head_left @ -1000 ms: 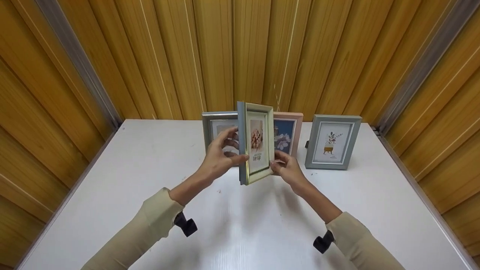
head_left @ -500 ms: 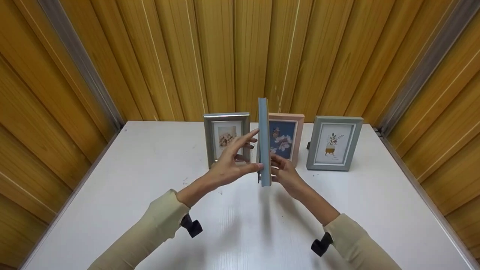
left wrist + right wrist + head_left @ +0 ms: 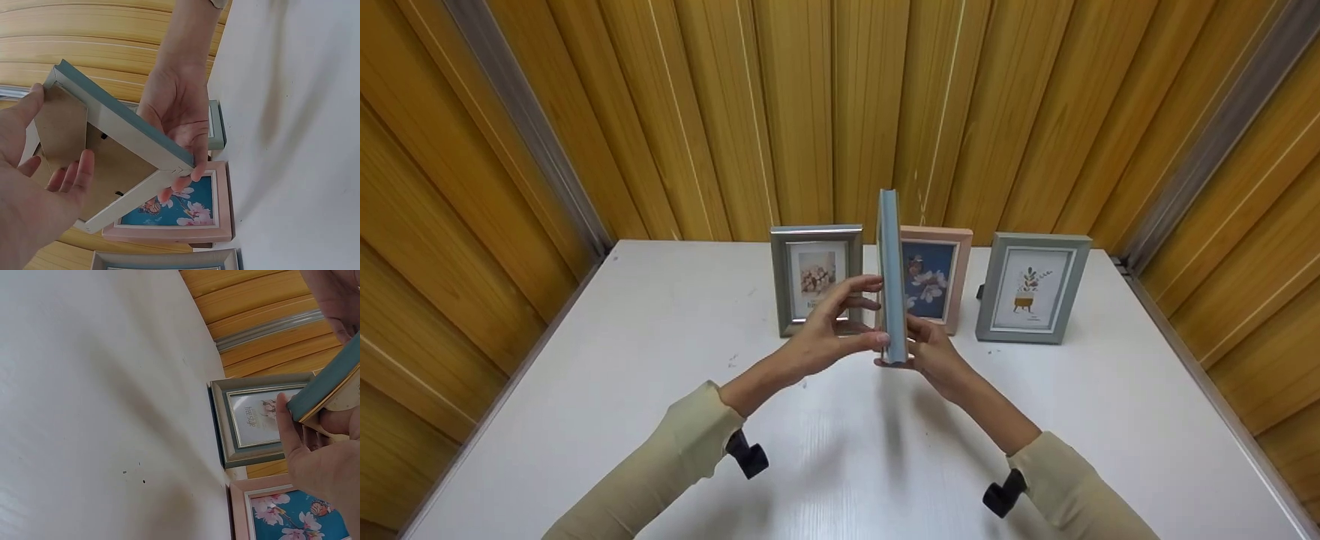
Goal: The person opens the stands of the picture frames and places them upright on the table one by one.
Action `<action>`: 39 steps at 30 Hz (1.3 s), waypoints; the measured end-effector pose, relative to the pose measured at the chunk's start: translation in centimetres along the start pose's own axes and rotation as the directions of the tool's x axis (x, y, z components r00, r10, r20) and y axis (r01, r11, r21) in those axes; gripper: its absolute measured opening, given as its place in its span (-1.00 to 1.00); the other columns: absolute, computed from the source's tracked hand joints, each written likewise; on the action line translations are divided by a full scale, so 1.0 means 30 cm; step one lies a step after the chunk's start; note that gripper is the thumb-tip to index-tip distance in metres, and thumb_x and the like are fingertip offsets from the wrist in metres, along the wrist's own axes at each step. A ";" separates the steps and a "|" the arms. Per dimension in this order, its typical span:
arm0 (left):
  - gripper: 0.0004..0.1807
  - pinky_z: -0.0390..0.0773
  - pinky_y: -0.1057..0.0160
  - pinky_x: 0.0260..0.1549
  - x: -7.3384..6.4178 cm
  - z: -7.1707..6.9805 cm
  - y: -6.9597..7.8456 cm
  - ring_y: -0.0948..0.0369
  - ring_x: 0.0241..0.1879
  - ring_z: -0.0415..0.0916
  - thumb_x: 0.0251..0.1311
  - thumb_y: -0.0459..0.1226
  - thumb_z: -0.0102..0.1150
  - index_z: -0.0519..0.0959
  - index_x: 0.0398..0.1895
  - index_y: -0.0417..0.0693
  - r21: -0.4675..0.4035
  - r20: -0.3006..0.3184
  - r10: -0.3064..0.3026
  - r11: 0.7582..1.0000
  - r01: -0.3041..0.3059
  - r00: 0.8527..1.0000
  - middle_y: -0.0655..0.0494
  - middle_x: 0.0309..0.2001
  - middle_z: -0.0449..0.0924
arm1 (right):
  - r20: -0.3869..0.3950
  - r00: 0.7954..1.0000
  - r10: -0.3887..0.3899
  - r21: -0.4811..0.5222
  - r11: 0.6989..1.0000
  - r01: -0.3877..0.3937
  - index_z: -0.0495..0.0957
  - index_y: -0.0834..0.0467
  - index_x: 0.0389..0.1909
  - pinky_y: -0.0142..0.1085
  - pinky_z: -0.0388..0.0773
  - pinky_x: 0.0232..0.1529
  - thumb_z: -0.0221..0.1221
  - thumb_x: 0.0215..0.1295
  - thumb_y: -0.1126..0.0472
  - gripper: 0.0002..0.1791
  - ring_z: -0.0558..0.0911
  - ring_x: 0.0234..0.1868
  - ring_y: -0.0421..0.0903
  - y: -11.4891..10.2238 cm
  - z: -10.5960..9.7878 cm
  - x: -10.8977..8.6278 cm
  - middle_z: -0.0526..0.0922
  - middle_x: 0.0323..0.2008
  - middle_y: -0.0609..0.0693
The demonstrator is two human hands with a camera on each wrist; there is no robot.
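Held upright above the table, a blue-edged picture frame (image 3: 892,277) stands edge-on in the head view. The left wrist view shows its brown back with a stand flap (image 3: 63,125) lying against it. My left hand (image 3: 821,334) pinches the frame from the left, its thumb on the near edge and its fingertips at the stand flap. From the right, my right hand (image 3: 937,356) grips the lower corner, with fingers reaching under the bottom edge. The front of this frame is mostly hidden; a strip of it shows in the right wrist view.
Behind my hands, a grey-brown picture frame (image 3: 780,289) and a pink picture frame (image 3: 960,281) stand on the white table (image 3: 675,315). A grey-green picture frame (image 3: 988,315) stands farther right. Wood-patterned panels (image 3: 795,112) rise behind and beside the table.
The held picture frame has moved right and turned from showing its front to edge-on, then tipped slightly. My left fingers have shifted lower on it; my right fingers now reach under its bottom edge.
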State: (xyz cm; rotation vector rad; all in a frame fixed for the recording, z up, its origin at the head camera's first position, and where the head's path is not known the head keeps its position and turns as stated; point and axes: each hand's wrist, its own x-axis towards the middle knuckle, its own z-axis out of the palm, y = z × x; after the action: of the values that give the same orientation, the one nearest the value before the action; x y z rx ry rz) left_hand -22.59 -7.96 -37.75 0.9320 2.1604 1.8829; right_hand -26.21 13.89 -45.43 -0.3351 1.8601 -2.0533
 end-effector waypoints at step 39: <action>-0.44 0.43 0.05 0.39 -0.019 -0.021 -0.024 0.03 0.32 0.43 0.32 -0.34 0.17 0.39 0.40 -0.13 -0.033 -0.073 -0.115 0.993 0.113 0.991 -0.10 0.31 0.45 | 0.034 0.999 0.022 0.053 0.998 -0.024 0.12 0.33 0.54 -0.04 0.66 0.17 -0.04 0.49 0.45 -0.38 0.71 0.10 -0.01 0.027 -0.019 -0.004 0.63 0.17 0.10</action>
State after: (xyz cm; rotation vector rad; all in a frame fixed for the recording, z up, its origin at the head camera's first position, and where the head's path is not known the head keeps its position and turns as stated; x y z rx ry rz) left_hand -22.70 -8.82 -38.45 0.7274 2.1717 1.9181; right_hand -26.25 14.40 -46.28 -0.3305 1.7782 -2.0655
